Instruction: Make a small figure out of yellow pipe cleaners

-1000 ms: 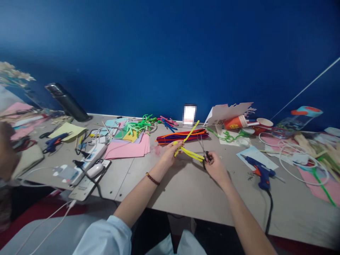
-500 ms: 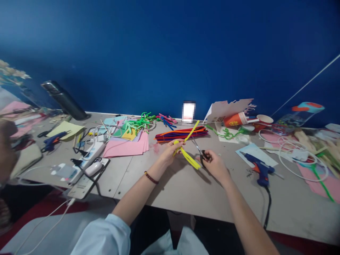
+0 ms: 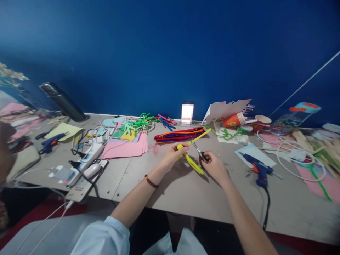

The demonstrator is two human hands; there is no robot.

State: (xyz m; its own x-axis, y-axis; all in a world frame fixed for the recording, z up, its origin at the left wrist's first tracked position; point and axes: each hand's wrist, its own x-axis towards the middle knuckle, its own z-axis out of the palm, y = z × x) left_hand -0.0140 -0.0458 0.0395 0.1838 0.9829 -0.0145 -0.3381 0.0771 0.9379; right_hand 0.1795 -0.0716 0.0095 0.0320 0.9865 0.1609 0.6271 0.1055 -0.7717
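Pinched in my left hand (image 3: 173,156) is a bunch of yellow pipe cleaners (image 3: 193,165), knotted or coiled near the fingertips, with one strand reaching up and right and the others hanging down to the right. My right hand (image 3: 212,164) grips black-handled scissors (image 3: 199,152), fingers in the loops. Their blades point up and left, close to the upper yellow strand; whether they touch it I cannot tell. Just beyond both hands lies a bundle of red, purple and orange pipe cleaners (image 3: 179,135).
To the right, a blue glue gun (image 3: 257,168) rests on light blue paper, its cord running off the front edge. Pink paper (image 3: 123,150), a power strip (image 3: 89,159) and a phone (image 3: 86,184) are at left. Green pipe cleaner pieces (image 3: 138,124) and paper cups (image 3: 235,120) stand farther back.
The upper yellow strand has swung down to the right, and the scissor blades are now beside it. The hanging strands have shifted slightly right and down.
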